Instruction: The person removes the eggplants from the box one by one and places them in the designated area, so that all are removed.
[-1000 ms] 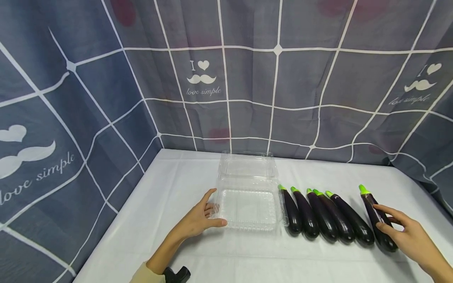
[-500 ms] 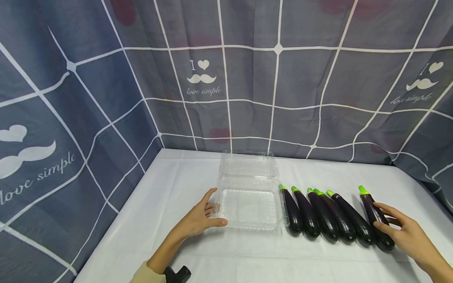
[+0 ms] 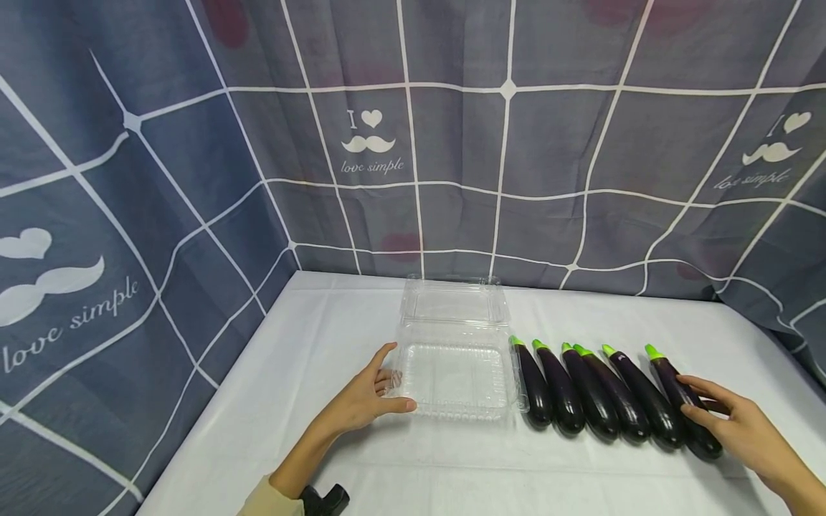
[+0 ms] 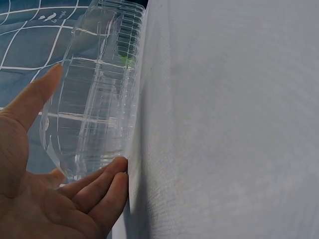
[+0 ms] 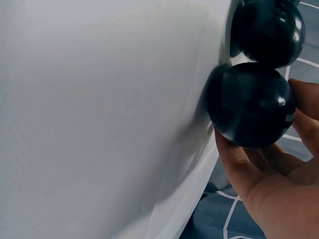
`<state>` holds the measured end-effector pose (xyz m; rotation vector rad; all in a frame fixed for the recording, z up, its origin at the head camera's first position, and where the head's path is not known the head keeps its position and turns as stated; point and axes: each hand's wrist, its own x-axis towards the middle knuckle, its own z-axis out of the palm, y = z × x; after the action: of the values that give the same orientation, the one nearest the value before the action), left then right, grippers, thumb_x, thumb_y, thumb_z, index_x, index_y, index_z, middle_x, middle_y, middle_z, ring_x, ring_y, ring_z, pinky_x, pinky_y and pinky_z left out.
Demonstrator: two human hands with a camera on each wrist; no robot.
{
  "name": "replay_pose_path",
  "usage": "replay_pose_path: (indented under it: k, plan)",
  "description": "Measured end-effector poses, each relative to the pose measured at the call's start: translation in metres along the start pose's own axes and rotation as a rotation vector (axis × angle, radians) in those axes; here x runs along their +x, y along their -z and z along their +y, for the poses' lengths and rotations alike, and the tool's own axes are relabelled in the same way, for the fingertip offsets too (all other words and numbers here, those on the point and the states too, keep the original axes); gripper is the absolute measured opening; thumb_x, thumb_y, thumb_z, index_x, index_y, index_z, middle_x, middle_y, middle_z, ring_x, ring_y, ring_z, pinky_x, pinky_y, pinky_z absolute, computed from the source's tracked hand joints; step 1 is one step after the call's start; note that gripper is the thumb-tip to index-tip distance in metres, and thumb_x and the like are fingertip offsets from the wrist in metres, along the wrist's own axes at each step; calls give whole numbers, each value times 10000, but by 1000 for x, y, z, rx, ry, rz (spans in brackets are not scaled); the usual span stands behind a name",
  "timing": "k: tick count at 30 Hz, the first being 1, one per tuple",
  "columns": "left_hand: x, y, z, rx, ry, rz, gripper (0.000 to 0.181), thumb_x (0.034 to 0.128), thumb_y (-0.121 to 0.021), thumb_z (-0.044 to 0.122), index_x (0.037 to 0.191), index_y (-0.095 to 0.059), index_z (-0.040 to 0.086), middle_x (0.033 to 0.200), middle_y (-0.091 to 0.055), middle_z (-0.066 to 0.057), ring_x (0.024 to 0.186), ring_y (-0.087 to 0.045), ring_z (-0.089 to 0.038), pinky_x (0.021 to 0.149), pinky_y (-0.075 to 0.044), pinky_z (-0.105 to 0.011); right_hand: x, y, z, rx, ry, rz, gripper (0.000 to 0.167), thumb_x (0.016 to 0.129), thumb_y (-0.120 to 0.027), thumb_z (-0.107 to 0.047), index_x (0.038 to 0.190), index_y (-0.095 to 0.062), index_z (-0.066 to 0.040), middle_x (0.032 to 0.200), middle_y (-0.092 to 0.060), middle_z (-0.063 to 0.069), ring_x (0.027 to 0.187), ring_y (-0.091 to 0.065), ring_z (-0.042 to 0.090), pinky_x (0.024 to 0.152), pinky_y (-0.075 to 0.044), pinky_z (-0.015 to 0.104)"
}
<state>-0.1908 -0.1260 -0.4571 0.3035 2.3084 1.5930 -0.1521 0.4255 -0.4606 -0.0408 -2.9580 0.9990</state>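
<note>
An unfolded clear plastic clamshell box [image 3: 455,380] lies mid-table, its lid [image 3: 454,304] flat toward the back. At its left side is my left hand [image 3: 357,403], thumb and fingers spread and touching the edge. The left wrist view shows the box wall [image 4: 94,99] beside these fingers. Far to the right, my right hand [image 3: 748,430] holds a dark eggplant [image 3: 674,393] with a green cap, gripping near its thick end. Seen end-on in the right wrist view, that eggplant [image 5: 251,104] sits between thumb and fingers, against a neighbouring eggplant [image 5: 271,35].
Several more eggplants [image 3: 590,398] lie slanted in a row between the box and the right hand. A white cloth [image 3: 464,466] covers the table. Grey-blue checked curtains [image 3: 452,143] stand behind and at the sides. A black object [image 3: 325,500] is by the left wrist.
My right hand has shifted the held eggplant slightly left, against the row, and its green cap has swung left. My left hand and the clamshell box stay put.
</note>
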Motion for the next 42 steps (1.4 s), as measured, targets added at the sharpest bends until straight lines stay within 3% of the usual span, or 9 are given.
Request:
replay_pose_path:
  k: [4, 7, 19, 24, 29, 31, 36, 39, 42]
  plan:
    - [1, 0, -2, 12, 1, 4, 1075, 778, -860, 330, 1587, -163, 212, 1449, -376, -341, 1328, -411, -469, 1040, -393, -539, -1, -1, 3, 2, 10, -11, 589, 996, -614, -289, 1403, -447, 103, 1341, -452, 396, 936, -420, -138, 628, -414, 123]
    - [1, 0, -4, 9, 1, 5, 1078, 777, -860, 333, 1587, -159, 215, 1453, -371, -341, 1333, -404, -469, 1046, -386, -539, -2, -1, 4, 0, 23, -7, 574, 989, -627, -284, 1387, -473, 100, 1332, -479, 377, 886, -346, -223, 629, -415, 123]
    - [0, -1, -1, 5, 1, 3, 1069, 781, -860, 320, 1586, -163, 219, 1458, -356, -351, 1336, -397, -473, 1042, -394, -533, -4, -5, 3, 15, 31, 39, 496, 971, -656, -205, 1320, -520, 119, 1208, -593, 300, 821, -444, -171, 605, -446, 181]
    - [0, -1, -3, 18, 6, 9, 1079, 779, -860, 335, 1588, -158, 206, 1456, -351, -357, 1335, -393, -481, 1047, -387, -534, -3, -2, 3, -9, 8, -11, 551, 992, -624, -266, 1366, -484, 113, 1297, -490, 400, 870, -420, -166, 624, -439, 149]
    - [0, -1, -3, 23, 5, 12, 1081, 779, -858, 343, 1588, -153, 207, 1458, -347, -359, 1335, -393, -481, 1046, -388, -534, -6, 3, 1, -22, -41, -79, 642, 1010, -582, -328, 1427, -392, 121, 1358, -393, 439, 1072, -587, 381, 714, -522, 365]
    - [0, 0, -4, 30, 4, 14, 1084, 780, -856, 350, 1588, -149, 204, 1455, -351, -359, 1332, -398, -480, 1046, -389, -533, -7, 5, 0, -28, -43, -73, 636, 998, -605, -308, 1422, -397, 120, 1343, -428, 420, 1048, -581, 437, 697, -517, 381]
    - [-1, 0, -4, 34, 9, 18, 1086, 779, -857, 349, 1588, -147, 206, 1455, -356, -352, 1332, -401, -475, 1051, -385, -528, -13, 3, 2, -7, 39, 21, 524, 906, -732, -183, 1311, -546, 93, 1130, -653, -66, 866, -507, -95, 623, -430, 164]
    - [0, 0, -5, 25, 12, 17, 1079, 779, -858, 339, 1587, -155, 210, 1455, -361, -344, 1332, -402, -472, 1050, -385, -530, -14, 2, 1, -7, 49, 40, 494, 912, -727, -182, 1288, -566, 95, 1151, -666, -6, 859, -452, -161, 618, -410, 136]
    - [1, -1, -5, 24, 13, 14, 1078, 780, -858, 336, 1587, -155, 211, 1454, -364, -342, 1332, -404, -471, 1048, -387, -531, -12, 2, -2, -38, 29, 31, 504, 945, -691, -219, 1307, -549, 102, 1242, -588, 308, 912, -549, -4, 606, -397, 145]
